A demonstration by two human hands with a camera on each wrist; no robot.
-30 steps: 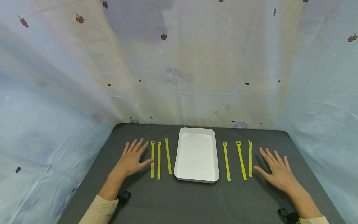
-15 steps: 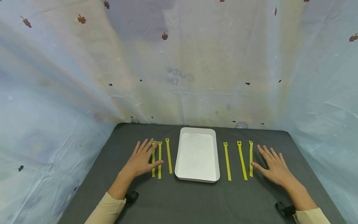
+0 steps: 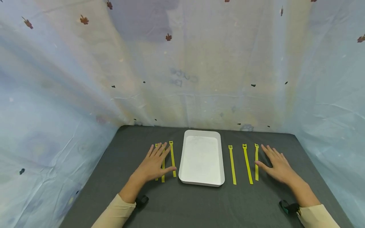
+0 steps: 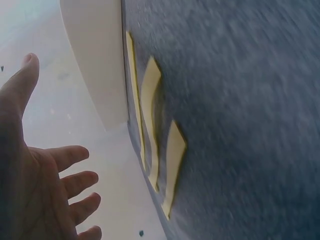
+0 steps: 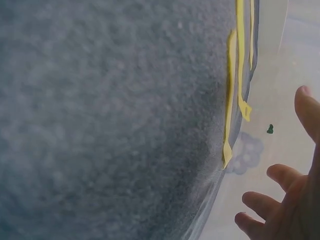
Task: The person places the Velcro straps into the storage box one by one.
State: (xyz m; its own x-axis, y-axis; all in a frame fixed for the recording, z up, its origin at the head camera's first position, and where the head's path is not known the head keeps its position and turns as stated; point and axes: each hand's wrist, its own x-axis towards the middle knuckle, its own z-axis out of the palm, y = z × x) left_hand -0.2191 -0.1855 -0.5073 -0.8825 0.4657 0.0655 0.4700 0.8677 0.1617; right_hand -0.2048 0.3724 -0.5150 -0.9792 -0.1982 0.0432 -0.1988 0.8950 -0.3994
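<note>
Three yellow straps (image 3: 172, 158) lie on the left side of a white tray (image 3: 201, 158), and three more (image 3: 246, 164) lie on its right. Above the left straps hovers my left hand (image 3: 152, 165), fingers spread and holding nothing, partly hiding two of them. My right hand (image 3: 278, 167) is spread beside the rightmost strap (image 3: 256, 162), its thumb tip over that strap. In the left wrist view the left hand (image 4: 42, 195) is raised off the cloth near its straps (image 4: 150, 120). The right wrist view shows the right hand (image 5: 295, 205) raised too, with straps (image 5: 230, 95) nearby.
A dark grey cloth (image 3: 199, 209) covers the table, which has a patterned pale curtain (image 3: 211, 69) behind it and at both sides. Black bands sit at both wrists, the left one (image 3: 141, 201) and the right one (image 3: 288, 207).
My left hand has moved right, from beside the leftmost strap to over the left group. The right hand has shifted slightly left and its fingers are closer together. The straps and tray look unmoved.
</note>
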